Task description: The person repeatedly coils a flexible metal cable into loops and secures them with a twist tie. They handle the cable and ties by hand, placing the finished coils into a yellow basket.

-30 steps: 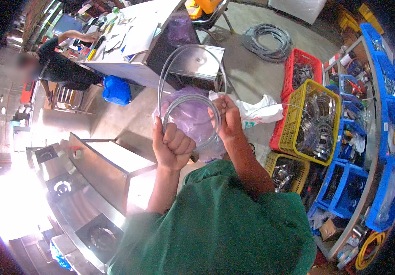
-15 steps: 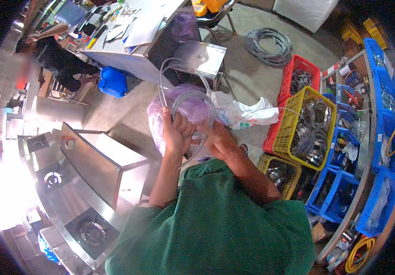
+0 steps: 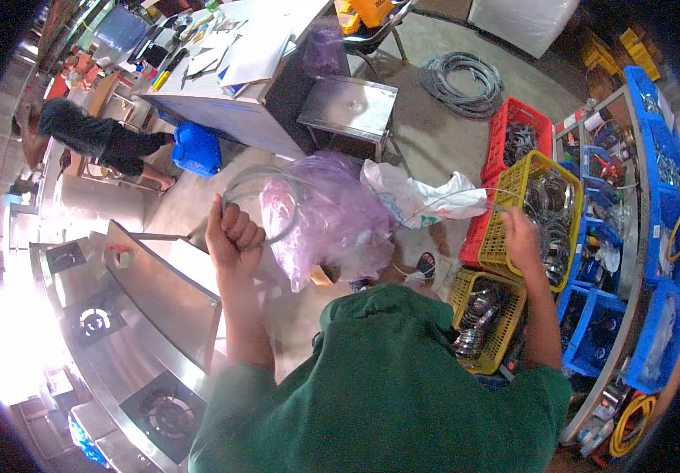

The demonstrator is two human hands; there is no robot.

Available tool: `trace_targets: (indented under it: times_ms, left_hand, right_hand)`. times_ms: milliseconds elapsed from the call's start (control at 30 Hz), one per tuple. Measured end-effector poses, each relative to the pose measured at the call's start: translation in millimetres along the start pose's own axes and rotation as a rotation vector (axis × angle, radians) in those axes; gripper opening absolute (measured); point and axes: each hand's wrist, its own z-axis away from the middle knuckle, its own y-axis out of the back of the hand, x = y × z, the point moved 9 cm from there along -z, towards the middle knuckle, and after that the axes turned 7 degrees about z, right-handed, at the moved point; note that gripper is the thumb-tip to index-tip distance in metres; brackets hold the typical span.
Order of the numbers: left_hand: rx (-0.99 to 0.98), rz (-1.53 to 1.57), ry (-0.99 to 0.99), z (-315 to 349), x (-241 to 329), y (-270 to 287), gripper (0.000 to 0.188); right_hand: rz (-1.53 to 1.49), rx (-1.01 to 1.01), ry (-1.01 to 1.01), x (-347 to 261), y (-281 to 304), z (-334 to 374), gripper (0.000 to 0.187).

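Note:
My left hand (image 3: 233,236), raised at the left of centre, is closed around a coil of thin grey cable (image 3: 296,206). Part of the loop is smeared by motion. My right hand (image 3: 521,240) reaches out over the near side of a yellow crate (image 3: 491,236); its fingers are blurred, so their grip does not show. A thin pale strand (image 3: 454,191) arcs across a white plastic bag (image 3: 426,195) toward this crate, close to my right hand. Behind the coil lies a large, translucent purple plastic bag (image 3: 332,213). Coiled metal pieces (image 3: 554,197) fill the yellow crate.
A red crate (image 3: 505,130) and another yellow crate (image 3: 505,351) flank it. Blue bins (image 3: 592,347) line the right-hand rack. To my left stands a steel stove (image 3: 139,347). A metal stool (image 3: 352,106) and cable coil (image 3: 462,83) lie ahead. A person (image 3: 91,134) bends at far left.
My hands have drawn apart: the left moved up and left with the coil, the right swung out to the yellow crate. The person at far left has shifted posture.

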Motion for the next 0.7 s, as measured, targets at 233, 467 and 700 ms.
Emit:
trace_targets:
  times_ms: [233, 467, 700]
  left_hand:
    - [-0.418, 0.422, 0.147, 19.2, -61.5, -74.2, 0.053]
    - [-0.388, 0.413, 0.189, 12.9, -117.9, -95.1, 0.053]
    - [-0.092, 0.174, 0.136, -3.8, -133.6, -58.4, 0.054]
  right_hand:
    - [-0.300, 0.030, -0.309, 1.8, -86.8, -3.5, 0.023]
    - [-1.972, 0.092, -0.599, -140.2, -144.3, -20.9, 0.023]
    - [-2.305, -0.474, -0.619, -218.6, -145.0, -9.2, 0.034]
